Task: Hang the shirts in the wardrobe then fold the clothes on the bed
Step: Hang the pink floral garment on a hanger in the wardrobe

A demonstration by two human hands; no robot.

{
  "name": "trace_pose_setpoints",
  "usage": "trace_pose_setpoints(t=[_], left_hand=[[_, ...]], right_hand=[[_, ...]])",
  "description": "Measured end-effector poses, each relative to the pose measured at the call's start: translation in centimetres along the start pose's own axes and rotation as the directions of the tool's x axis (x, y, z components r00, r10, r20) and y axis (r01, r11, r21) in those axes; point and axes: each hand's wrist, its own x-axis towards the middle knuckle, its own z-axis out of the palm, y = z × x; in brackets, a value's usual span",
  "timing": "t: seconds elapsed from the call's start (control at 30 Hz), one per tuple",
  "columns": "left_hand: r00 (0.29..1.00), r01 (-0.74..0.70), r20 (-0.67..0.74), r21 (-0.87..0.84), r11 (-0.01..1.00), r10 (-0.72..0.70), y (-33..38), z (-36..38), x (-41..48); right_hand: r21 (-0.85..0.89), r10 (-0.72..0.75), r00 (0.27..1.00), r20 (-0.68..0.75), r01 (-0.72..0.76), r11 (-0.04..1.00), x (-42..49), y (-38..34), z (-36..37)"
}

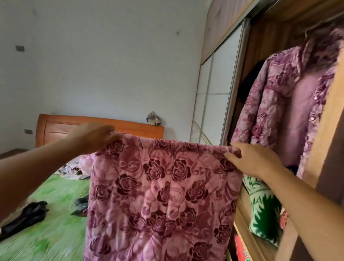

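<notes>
- Pale walls and a wooden headboard (64, 128) back a bed (57, 220) with a green cover. Dark clothes (26, 215) lie loose on it, and an open wardrobe (332, 126) stands on the right.
- A rose-patterned quilted garment (161, 201) hangs in the air between bed and wardrobe, held by its top edge and draping straight down.
- The left hand (93, 137) pinches the top left corner, fingers (107, 130) curled over the edge. The right hand (253, 159) grips the top right corner the same way.
- A purple floral jacket (282, 102) hangs inside the wardrobe, beyond the right hand.
- The garment looks padded and soft, probably bulky rather than heavy, and not slippery. It will likely sag in the middle, so the two top corners seem the best hold, kept taut until it lies flat for folding.
</notes>
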Motion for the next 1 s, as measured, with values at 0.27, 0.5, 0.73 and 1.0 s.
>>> trace_pose_setpoints(t=[0.27,0.5,0.73,1.0], left_hand=[[0.992,0.004,-0.124,-0.254,0.967,-0.036,5.6,4.1,8.7],[0.977,0.056,-0.15,-0.498,0.866,-0.15,10.3,6.5,16.2],[0.962,-0.048,-0.246,-0.579,0.814,-0.118,12.7,9.9,25.4],[0.988,-0.126,-0.149,-0.559,0.819,0.05,12.7,15.4,38.6]], right_hand=[[0.3,0.241,0.955,-0.171,-0.182,0.936,4.8,1.0,1.3],[0.485,0.481,0.848,-0.222,-0.332,0.809,10.4,1.4,2.3],[0.634,0.581,0.723,-0.373,-0.258,0.729,17.0,2.8,4.8],[0.623,0.541,0.72,-0.435,-0.193,0.758,25.9,7.0,7.7]])
